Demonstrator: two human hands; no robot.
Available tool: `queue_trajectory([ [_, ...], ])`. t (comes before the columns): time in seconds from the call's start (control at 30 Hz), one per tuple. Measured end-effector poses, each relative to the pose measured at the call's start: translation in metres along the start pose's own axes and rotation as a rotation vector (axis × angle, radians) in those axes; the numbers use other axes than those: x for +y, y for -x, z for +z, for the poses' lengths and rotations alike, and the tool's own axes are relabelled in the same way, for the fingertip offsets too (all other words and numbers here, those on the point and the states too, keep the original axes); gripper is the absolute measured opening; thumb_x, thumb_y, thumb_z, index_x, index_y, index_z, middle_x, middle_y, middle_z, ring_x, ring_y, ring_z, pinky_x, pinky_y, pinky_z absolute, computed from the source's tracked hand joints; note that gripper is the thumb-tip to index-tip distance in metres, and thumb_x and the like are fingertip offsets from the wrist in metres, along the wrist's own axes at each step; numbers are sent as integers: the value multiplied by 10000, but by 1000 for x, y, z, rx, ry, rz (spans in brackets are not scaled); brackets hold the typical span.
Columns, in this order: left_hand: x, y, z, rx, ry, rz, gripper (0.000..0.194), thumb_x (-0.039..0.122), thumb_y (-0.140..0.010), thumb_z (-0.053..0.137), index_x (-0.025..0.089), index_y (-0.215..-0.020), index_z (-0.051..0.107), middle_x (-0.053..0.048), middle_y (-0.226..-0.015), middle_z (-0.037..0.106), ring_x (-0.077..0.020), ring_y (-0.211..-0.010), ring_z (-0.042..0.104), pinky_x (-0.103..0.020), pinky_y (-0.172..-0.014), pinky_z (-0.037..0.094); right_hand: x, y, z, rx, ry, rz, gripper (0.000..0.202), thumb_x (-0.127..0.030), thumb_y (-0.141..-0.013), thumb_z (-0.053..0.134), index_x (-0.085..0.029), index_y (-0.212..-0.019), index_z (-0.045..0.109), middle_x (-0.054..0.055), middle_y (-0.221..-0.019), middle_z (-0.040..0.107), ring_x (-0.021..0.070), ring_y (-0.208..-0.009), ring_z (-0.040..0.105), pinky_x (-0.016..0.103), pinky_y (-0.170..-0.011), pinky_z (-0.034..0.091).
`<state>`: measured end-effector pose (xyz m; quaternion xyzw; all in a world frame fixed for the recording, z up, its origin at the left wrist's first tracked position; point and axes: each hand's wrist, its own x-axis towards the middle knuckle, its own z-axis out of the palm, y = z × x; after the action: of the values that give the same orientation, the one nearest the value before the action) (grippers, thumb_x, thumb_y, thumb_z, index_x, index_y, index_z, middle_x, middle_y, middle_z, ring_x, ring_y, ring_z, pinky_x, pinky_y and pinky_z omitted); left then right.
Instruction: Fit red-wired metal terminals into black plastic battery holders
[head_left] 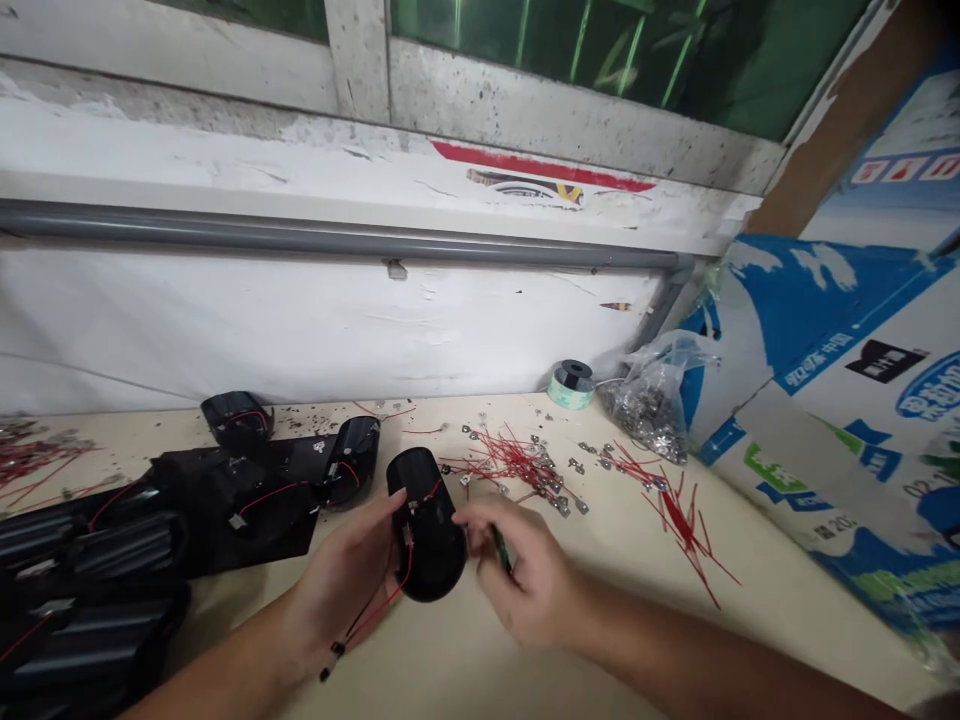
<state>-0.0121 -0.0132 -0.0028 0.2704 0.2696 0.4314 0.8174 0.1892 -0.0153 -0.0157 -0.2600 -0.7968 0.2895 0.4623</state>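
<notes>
Over the front of the table, a black plastic housing with a rounded end stands tilted in my left hand, thumb on its left edge. Red wires run along its face, and a red and black lead with a small connector hangs down over my left palm. My right hand is at the housing's right side, index fingertip against its edge. Its fingers are curled around a slim dark green object, mostly hidden, so its kind does not show.
More black housings lie on the left, some on a black sheet. Behind my hands are red wires with metal tabs and loose red wires. A tape-like roll, a bag of metal parts and a blue-white carton stand back right.
</notes>
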Motion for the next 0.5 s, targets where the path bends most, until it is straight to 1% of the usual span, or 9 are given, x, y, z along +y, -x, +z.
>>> queue_trajectory([
  [0.07, 1, 1, 1, -30, 11, -6, 291, 388, -889, 608, 159, -1030, 718, -89, -880, 743, -276, -935, 682, -368, -866, 496, -4, 3, -1, -58, 41, -24, 620, -38, -645, 526, -255, -1226, 534, 26, -893, 558, 198, -826, 564, 328, -751, 475],
  [0.1, 1, 1, 2, -32, 15, 8, 284, 386, -892, 603, 155, -1007, 722, -89, -877, 742, -274, -933, 679, -362, -856, 496, -5, 4, -2, -80, 59, -16, 667, -52, -624, 547, -261, -1256, 518, 32, -922, 563, 206, -847, 567, 336, -766, 479],
  [0.17, 1, 2, 3, -24, 35, 34, 267, 377, -890, 607, 153, -980, 721, -88, -891, 740, -266, -930, 673, -349, -838, 493, -8, 5, -3, -110, 85, 14, 724, -88, -624, 613, -276, -1311, 482, 39, -969, 572, 208, -850, 574, 336, -772, 490],
  [0.23, 0, 2, 4, -9, 66, 35, 256, 374, -879, 624, 157, -980, 713, -84, -907, 737, -254, -901, 671, -338, -816, 491, -8, 5, -4, -136, 122, 30, 705, -151, -659, 709, -292, -1315, 491, 41, -989, 586, 201, -821, 579, 319, -745, 497],
  [0.3, -2, 1, 4, -11, 84, 19, 264, 372, -874, 630, 162, -1018, 702, -80, -914, 732, -240, -856, 670, -326, -781, 490, -6, 6, -4, -135, 166, 5, 577, -201, -706, 764, -292, -1231, 543, 25, -923, 600, 186, -765, 569, 302, -712, 489],
  [0.4, -2, 0, 3, -61, 102, 15, 294, 361, -903, 595, 158, -1098, 679, -85, -916, 721, -221, -794, 668, -306, -717, 483, 0, 7, 0, -119, 197, -71, 282, -155, -779, 724, -261, -998, 580, -6, -770, 580, 168, -702, 543, 290, -696, 462],
  [0.47, -1, 0, 4, -102, 132, 16, 304, 370, -933, 551, 165, -1130, 662, -87, -929, 714, -208, -787, 668, -304, -730, 487, 2, 5, 3, -87, 177, -79, 201, -118, -792, 694, -245, -887, 571, -9, -742, 572, 160, -681, 535, 277, -661, 446],
  [0.5, 0, 1, 4, -115, 152, 14, 317, 389, -949, 524, 178, -1149, 649, -86, -947, 710, -208, -806, 671, -316, -763, 492, 1, 3, 3, -42, 161, -51, 188, -117, -792, 695, -242, -857, 572, -7, -740, 576, 157, -668, 533, 267, -626, 435],
])
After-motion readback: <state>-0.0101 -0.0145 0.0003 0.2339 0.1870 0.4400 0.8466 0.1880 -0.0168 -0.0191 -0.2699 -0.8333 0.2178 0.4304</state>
